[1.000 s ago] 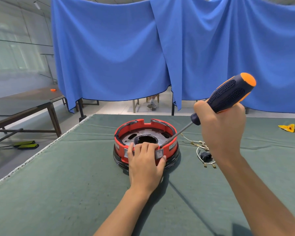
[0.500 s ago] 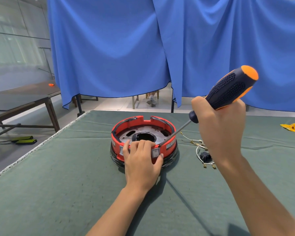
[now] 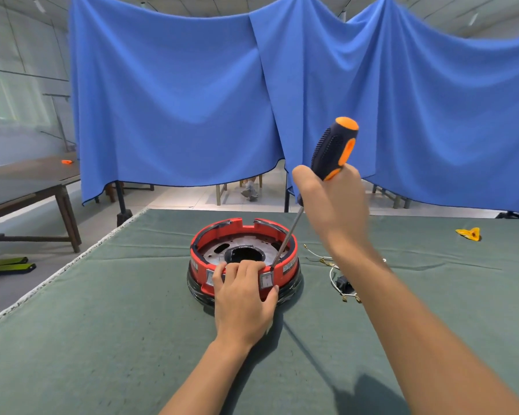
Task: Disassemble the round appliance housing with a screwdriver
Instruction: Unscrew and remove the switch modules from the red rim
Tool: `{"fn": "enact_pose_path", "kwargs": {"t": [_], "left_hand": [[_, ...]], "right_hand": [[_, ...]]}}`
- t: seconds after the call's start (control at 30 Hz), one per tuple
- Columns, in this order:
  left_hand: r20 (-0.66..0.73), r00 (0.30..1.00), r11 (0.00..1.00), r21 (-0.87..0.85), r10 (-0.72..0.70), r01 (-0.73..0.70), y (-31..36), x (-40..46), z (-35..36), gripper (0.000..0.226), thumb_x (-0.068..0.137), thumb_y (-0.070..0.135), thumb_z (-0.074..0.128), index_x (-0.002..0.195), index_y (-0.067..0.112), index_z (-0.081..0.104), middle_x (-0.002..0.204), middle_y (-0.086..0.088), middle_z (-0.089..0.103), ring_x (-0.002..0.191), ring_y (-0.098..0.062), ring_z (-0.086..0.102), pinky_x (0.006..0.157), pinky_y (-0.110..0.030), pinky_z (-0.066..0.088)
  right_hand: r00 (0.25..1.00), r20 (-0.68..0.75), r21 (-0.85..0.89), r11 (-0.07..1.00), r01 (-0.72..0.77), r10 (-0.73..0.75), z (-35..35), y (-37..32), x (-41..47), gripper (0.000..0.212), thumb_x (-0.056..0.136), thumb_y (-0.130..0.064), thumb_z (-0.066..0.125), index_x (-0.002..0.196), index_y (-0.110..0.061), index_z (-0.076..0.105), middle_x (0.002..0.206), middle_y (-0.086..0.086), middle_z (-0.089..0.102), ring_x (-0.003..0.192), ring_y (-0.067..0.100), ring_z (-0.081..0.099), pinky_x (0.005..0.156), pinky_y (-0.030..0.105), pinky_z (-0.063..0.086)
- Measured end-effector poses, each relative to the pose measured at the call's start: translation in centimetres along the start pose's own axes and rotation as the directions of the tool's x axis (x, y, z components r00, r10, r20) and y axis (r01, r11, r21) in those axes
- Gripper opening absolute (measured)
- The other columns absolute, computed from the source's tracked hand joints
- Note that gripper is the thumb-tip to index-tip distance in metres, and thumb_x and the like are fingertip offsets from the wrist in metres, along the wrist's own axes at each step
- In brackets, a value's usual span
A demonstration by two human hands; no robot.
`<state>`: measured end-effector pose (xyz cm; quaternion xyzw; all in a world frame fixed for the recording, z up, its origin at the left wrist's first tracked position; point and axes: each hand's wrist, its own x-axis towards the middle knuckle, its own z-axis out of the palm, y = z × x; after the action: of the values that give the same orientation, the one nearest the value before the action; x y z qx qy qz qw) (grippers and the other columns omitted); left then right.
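Observation:
A round red appliance housing (image 3: 222, 235) with a black base and a metal plate inside sits on the green table (image 3: 102, 324), upside up and open at the top. My left hand (image 3: 243, 298) grips its near rim, fingers curled over the edge. My right hand (image 3: 333, 205) holds a screwdriver (image 3: 334, 148) with a black and orange handle. The shaft slants down and left, and its tip sits at the inner near-right rim, just beside my left fingers.
Loose wires with small connectors (image 3: 339, 283) lie on the cloth right of the housing. A yellow scrap (image 3: 469, 234) lies far right. Blue curtains (image 3: 177, 100) hang behind the table. A dark wooden table (image 3: 27, 187) stands at the left.
The screwdriver handle has swung up and leftward to a steeper angle, with its tip staying at the near-right rim. My left hand keeps its hold on the housing.

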<state>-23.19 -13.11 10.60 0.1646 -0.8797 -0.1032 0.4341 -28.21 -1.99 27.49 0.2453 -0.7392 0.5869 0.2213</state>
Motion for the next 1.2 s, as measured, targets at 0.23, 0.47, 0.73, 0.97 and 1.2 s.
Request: {"fn": "enact_pose_path", "kwargs": {"t": [0.23,0.47,0.73,0.97,1.2], "left_hand": [[0.019,0.999,0.999,-0.039,0.030,-0.029,0.1,0.1,-0.9,0.046,0.063,0.032,0.080,0.103,0.017,0.063,0.098,0.003,0.065,0.095,-0.022,0.058,0.100,-0.036,0.027],[0.061,0.993,0.994,0.036,0.105,-0.107,-0.2,-0.3,-1.8,0.047,0.062,0.035,0.080,0.104,0.020,0.066,0.101,0.005,0.064,0.102,-0.021,0.060,0.105,-0.047,0.037],[0.132,0.991,0.991,0.127,0.023,-0.039,-1.0,-0.5,-2.5,0.061,0.052,0.043,0.085,0.108,0.034,0.065,0.107,0.001,0.065,0.112,-0.032,0.057,0.095,-0.061,0.039],[0.175,0.983,0.998,0.033,-0.055,0.050,-1.7,-0.6,-1.7,0.061,0.080,0.044,0.062,0.134,0.026,0.041,0.135,0.012,0.043,0.137,-0.018,0.023,0.114,-0.048,0.005],[0.194,0.980,0.996,0.080,-0.053,0.038,-1.7,-0.5,-2.0,0.058,0.084,0.049,0.056,0.135,0.031,0.036,0.137,0.014,0.038,0.137,-0.015,0.018,0.115,-0.045,0.004]], "right_hand": [[1.000,0.015,-0.122,0.992,-0.025,0.027,2.3,-0.7,2.6,0.028,0.073,-0.037,0.054,0.057,-0.017,0.041,0.056,-0.001,0.054,0.058,0.022,0.055,0.053,0.025,0.037],[0.995,0.073,-0.347,0.937,-0.041,0.071,5.6,-1.5,5.3,0.028,0.080,-0.041,0.051,0.063,-0.021,0.040,0.061,-0.005,0.049,0.053,0.013,0.044,0.050,0.027,0.026],[0.987,0.144,-0.509,0.861,0.011,0.072,7.9,-1.0,7.1,0.028,0.083,-0.041,0.048,0.071,-0.016,0.047,0.070,0.001,0.056,0.057,0.016,0.045,0.050,0.027,0.026],[0.998,0.060,-0.376,0.926,0.004,0.020,4.4,-0.1,5.6,0.034,0.073,-0.049,0.044,0.061,-0.017,0.046,0.061,-0.002,0.060,0.057,0.018,0.050,0.051,0.026,0.028],[0.999,-0.031,-0.124,0.992,0.012,-0.016,0.7,0.1,1.9,0.032,0.066,-0.042,0.047,0.057,-0.012,0.052,0.043,-0.011,0.056,0.052,0.013,0.051,0.050,0.026,0.033]]}}
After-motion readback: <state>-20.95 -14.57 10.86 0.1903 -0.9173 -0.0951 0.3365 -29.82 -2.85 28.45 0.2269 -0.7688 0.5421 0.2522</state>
